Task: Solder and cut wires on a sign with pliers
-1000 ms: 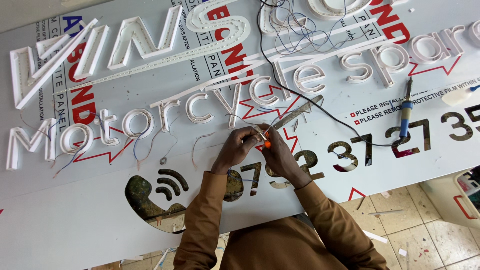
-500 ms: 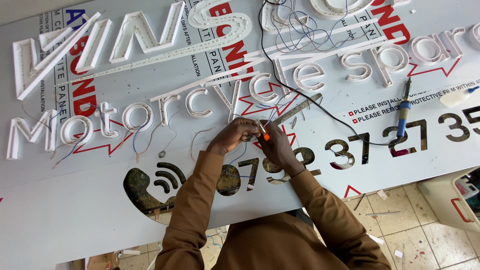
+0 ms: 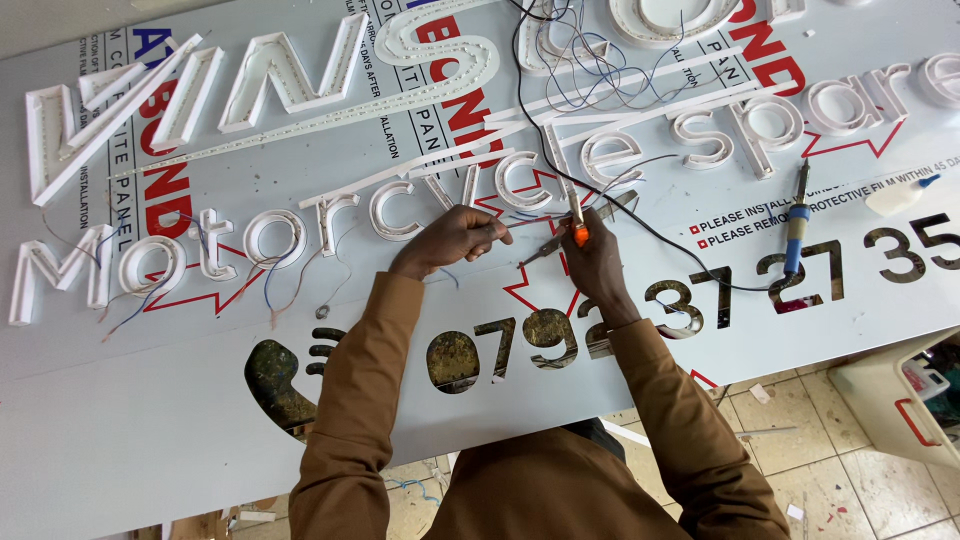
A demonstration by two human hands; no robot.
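Left hand (image 3: pixel 450 238): closed, pinching a thin red wire (image 3: pixel 528 222) and pulling it taut toward 3 o'clock, so the end stays put, I guess.
Right hand (image 3: pixel 592 262): wrapped around an orange-handled tool (image 3: pixel 577 232), tip pointing to 12 o'clock right where the wire ends.
Sign panel (image 3: pixel 120 420): lying flat, white channel letters (image 3: pixel 275 235) open side up, loose wires spilling out.
Soldering iron (image 3: pixel 795 222): parked at 3 o'clock, within reach.
Bin (image 3: pixel 890 400): at 4 o'clock on the floor, contents too cut off to tell.
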